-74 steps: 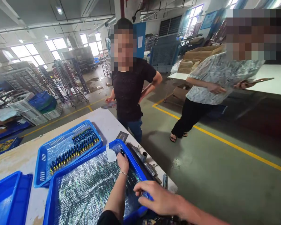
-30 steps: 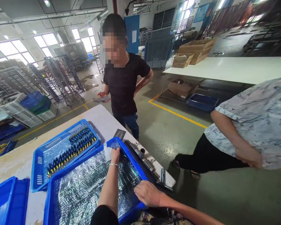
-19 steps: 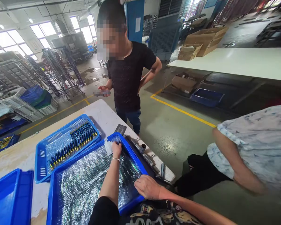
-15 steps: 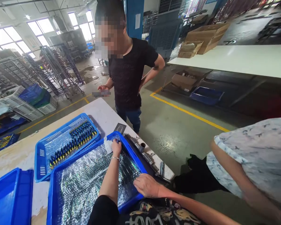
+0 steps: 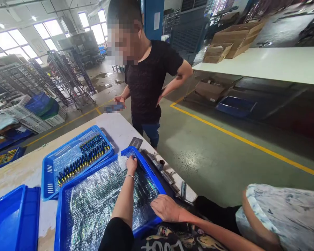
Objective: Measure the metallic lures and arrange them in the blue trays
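Note:
A large blue tray [image 5: 58, 218] lies on the table in front of me, filled with a shiny, crinkled clear sheet [image 5: 94, 198]. At its far corner my left hand [image 5: 131, 164] is closed, fingers bent down; what they pinch is too small to make out. A crumpled white cloth or paper [image 5: 122, 161] lies against that hand at the rim. My right hand [image 5: 166, 208] is curled over the tray's right side near the close corner, and its fingertips hide whatever they hold. Beyond stands a blue basket [image 5: 48, 164] with rows of dark-and-yellow small pieces [image 5: 86, 158].
Metal pipe parts [image 5: 163, 170] and a dark card [image 5: 136, 142] lie along the table's right edge. Another blue tray [image 5: 9, 219] is at left. A person in black [image 5: 149, 80] stands across the corner; another person's pale patterned clothing [image 5: 285, 212] shows at right.
The view has shifted slightly. The person at right has moved lower in the picture. Both my hands stay at nearly the same spots on the tray.

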Demonstrator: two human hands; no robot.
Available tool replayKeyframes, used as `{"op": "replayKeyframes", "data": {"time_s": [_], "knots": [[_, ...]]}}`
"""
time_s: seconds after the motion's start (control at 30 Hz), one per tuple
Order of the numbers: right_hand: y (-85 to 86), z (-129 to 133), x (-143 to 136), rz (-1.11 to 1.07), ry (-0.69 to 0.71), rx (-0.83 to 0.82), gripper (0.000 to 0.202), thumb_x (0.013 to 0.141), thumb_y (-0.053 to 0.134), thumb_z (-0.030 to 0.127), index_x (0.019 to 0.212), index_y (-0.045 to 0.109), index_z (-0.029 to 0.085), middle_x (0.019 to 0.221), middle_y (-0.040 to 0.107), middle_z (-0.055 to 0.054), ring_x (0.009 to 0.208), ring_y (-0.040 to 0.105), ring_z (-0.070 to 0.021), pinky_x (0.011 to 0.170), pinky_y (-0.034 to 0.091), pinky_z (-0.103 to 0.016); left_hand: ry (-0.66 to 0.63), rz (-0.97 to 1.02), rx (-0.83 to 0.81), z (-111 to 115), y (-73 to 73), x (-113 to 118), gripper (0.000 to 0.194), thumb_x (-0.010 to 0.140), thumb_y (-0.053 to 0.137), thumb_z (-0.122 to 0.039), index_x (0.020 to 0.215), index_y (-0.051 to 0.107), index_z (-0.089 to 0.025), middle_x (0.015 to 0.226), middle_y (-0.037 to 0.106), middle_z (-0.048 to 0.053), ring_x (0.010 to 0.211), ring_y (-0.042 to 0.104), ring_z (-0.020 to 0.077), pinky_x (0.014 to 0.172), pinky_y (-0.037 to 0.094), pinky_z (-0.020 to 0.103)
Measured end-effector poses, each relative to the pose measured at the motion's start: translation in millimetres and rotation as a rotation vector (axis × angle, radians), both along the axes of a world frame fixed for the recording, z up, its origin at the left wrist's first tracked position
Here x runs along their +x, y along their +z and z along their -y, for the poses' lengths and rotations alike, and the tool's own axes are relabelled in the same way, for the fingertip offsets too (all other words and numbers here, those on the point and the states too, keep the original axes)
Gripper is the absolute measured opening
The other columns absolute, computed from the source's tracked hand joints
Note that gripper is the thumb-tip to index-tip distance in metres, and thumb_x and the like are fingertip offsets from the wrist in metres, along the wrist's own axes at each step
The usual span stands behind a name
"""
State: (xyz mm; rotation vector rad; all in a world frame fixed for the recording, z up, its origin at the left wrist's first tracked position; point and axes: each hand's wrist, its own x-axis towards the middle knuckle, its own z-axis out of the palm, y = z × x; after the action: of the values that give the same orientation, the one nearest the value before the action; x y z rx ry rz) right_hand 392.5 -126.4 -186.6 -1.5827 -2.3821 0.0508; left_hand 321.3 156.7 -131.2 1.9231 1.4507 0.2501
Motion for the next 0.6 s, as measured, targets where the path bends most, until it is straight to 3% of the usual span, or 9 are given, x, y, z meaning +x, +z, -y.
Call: {"op": "replayKeyframes", "data": {"time_s": [0.2,0.4,0.6], "knots": [[-1.3,2.5,0.1,0.039,-0.019,-0.081,0.014,0.096,0.056,0.021,0.083,0.060,0.019,0.078,0.067,-0.003,0.070,0.055,-0.0190,0.072,0.026,-0.039,-0.006,-0.027,-0.002,7.7,3.6,3.7,0.041,0.103,0.045,-0.019,0.133,0.070,-0.004,0.128,0.074,0.023,0.128,0.068,0.0309,0.112,0.047,0.036],[2.5,2.3,1.4,0.059,-0.020,-0.187,0.014,0.097,0.053,0.020,0.086,0.061,0.018,0.081,0.068,-0.005,0.072,0.056,-0.0193,0.073,0.028,-0.039,0.050,0.015,0.039,28.4,-4.7,8.3,0.049,0.107,0.042,-0.021,0.149,0.059,-0.003,0.143,0.059,0.026,0.133,0.061,0.0324,0.117,0.044,0.036],[2.8,2.4,4.4,0.104,-0.020,-0.214,0.016,0.099,0.051,0.018,0.087,0.062,0.019,0.083,0.069,-0.004,0.073,0.058,-0.0199,0.072,0.028,-0.041,0.048,0.068,0.046,34.2,-2.6,5.4,0.053,0.110,0.036,-0.019,0.155,0.051,0.004,0.141,0.056,0.027,0.136,0.055,0.0338,0.123,0.038,0.039]]}}
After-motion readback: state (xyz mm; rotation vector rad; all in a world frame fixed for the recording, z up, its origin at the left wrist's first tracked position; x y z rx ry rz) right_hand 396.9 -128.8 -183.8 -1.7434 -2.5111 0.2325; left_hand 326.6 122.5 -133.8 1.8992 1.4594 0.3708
